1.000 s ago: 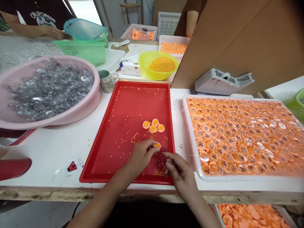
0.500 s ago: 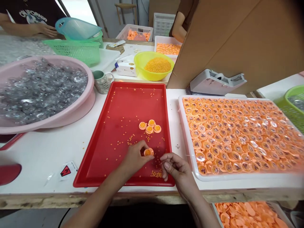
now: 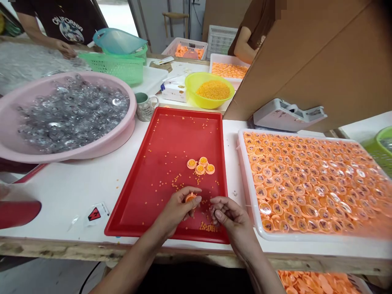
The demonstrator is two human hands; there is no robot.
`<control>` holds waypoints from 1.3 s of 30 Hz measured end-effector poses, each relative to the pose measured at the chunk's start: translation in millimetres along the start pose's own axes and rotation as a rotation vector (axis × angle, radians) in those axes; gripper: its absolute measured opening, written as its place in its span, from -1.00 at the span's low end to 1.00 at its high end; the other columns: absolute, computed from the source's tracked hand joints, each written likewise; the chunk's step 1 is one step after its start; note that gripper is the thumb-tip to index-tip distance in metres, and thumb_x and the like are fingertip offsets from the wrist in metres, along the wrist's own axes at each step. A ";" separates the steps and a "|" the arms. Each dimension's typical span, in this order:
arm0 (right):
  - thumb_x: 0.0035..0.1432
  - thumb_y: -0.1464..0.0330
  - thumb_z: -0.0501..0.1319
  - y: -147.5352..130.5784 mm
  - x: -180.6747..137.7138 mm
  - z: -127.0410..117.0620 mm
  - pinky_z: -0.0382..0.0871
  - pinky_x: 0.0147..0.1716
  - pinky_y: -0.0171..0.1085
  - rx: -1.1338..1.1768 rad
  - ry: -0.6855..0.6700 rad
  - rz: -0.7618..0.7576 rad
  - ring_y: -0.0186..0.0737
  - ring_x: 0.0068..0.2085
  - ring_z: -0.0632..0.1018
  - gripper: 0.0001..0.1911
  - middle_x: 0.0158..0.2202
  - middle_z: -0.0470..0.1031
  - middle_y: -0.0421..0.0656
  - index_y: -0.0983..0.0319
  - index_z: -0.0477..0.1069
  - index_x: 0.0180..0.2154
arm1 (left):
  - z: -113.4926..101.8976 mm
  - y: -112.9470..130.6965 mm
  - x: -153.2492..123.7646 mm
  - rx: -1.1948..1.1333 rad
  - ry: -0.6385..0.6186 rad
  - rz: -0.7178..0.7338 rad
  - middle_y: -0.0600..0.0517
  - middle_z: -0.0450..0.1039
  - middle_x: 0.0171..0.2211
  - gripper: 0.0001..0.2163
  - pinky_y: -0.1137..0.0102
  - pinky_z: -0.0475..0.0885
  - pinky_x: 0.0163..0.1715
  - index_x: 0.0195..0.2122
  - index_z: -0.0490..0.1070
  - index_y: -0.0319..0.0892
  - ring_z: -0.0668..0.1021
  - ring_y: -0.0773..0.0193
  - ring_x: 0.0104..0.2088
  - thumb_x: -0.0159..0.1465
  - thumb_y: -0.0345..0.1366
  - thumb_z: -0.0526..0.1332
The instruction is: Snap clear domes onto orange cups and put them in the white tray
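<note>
My left hand [image 3: 179,207] pinches a small orange cap [image 3: 190,198] filled with yellow beads, just above the near end of the red tray [image 3: 153,163]. Close beside it, my right hand [image 3: 229,216] is curled around something small and clear that I cannot make out. Several filled orange caps [image 3: 201,165] sit grouped in the tray's middle. Loose yellow beads [image 3: 208,227] lie scattered on the tray, with a small heap between my hands.
A white tray of sealed orange caps [image 3: 312,179] stands at right. A pink basin of clear lids [image 3: 65,116] is at left, a yellow bowl of beads [image 3: 211,89] and a mug [image 3: 145,106] behind. Cardboard [image 3: 306,53] leans at back right; other people work at the far side.
My left hand has turned the orange cap and drawn it slightly nearer to my right hand. The view has shifted a little.
</note>
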State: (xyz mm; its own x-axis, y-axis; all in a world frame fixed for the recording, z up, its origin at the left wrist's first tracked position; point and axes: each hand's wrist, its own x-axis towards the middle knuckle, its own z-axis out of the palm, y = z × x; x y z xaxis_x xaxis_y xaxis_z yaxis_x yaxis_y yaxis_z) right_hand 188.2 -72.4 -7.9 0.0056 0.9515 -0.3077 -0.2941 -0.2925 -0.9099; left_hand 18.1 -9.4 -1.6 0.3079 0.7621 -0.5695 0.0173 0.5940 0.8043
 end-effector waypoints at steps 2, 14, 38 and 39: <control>0.10 0.25 0.33 3.6 1.1 0.7 0.38 -0.41 -0.35 -0.005 0.022 0.004 -0.34 -0.44 0.47 -0.78 -0.44 0.45 -0.24 0.19 0.44 -0.22 | -0.6 1.5 -3.1 -0.087 -0.014 -0.016 0.11 0.42 -0.49 -0.60 0.54 0.27 -0.59 -0.06 0.46 -0.23 0.42 0.44 -0.56 0.13 -0.12 0.34; 0.02 0.28 0.38 5.1 12.4 2.3 0.42 -0.47 -0.34 -0.060 0.083 0.016 -0.34 -0.50 0.49 -0.81 -0.48 0.52 -0.23 0.23 0.46 -0.35 | 12.3 6.4 -14.1 -0.266 -0.042 0.040 0.05 0.51 -0.28 -0.74 0.22 0.54 -0.15 -0.18 0.50 -0.16 0.57 0.21 -0.24 0.14 -0.17 0.35; 0.13 0.54 0.26 -23.8 -16.6 13.4 0.35 -0.42 -0.34 -0.583 0.167 -0.554 -0.30 -0.42 0.48 -0.86 -0.46 0.46 -0.22 0.19 0.45 -0.40 | 26.4 -2.4 -39.8 0.335 0.018 0.452 -0.01 0.59 -0.16 -0.71 0.31 0.53 -0.10 -0.04 0.51 -0.05 0.62 0.14 -0.18 0.19 -0.33 0.29; 0.13 0.53 0.27 -24.3 -17.0 13.4 0.35 -0.42 -0.33 -0.559 0.163 -0.545 -0.30 -0.42 0.48 -0.86 -0.46 0.46 -0.22 0.19 0.46 -0.39 | 26.9 -2.4 -40.4 0.297 0.010 0.423 -0.01 0.59 -0.16 -0.71 0.31 0.54 -0.10 -0.04 0.51 -0.06 0.62 0.14 -0.17 0.19 -0.32 0.29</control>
State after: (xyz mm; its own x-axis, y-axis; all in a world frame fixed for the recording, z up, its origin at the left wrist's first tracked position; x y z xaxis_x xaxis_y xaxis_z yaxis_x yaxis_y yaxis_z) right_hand 182.4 -80.2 23.2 0.1630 0.9610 0.2235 0.3134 0.1644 -0.9353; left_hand 31.2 -48.4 24.1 0.3377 0.9230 -0.1843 0.1626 0.1357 0.9773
